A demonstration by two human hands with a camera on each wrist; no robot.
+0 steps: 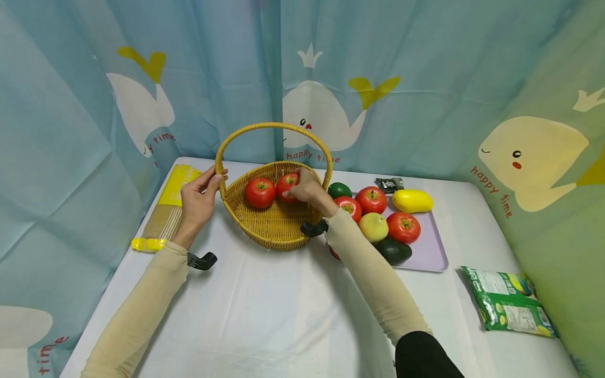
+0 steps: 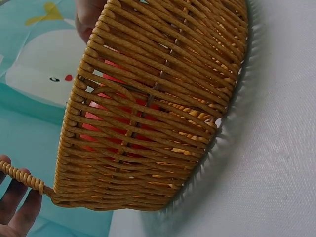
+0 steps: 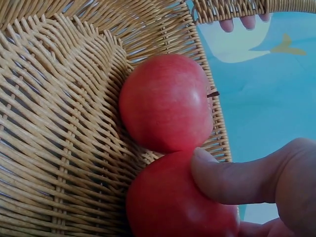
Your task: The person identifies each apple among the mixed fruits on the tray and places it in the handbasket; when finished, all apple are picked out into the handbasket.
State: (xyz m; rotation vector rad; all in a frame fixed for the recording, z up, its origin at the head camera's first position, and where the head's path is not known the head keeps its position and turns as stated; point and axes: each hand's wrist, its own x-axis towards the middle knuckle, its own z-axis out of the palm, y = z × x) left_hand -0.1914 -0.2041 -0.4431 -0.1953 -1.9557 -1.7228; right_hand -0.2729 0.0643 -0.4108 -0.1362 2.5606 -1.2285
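Note:
A yellow wicker basket with a tall arched handle stands at the back of the table. My left hand grips the lower left end of that handle, thumb and fingers pinching it. Inside the basket, one red apple lies by the back wall. My right hand holds a second red apple to the right of the first, with the thumb across its top. In the right wrist view the two apples touch. Through the weave, the left wrist view shows red patches of apple.
Right of the basket, a lilac tray carries red apples, a pale green fruit, an avocado and a yellow fruit. A yellow noodle packet lies left; a green snack bag lies right.

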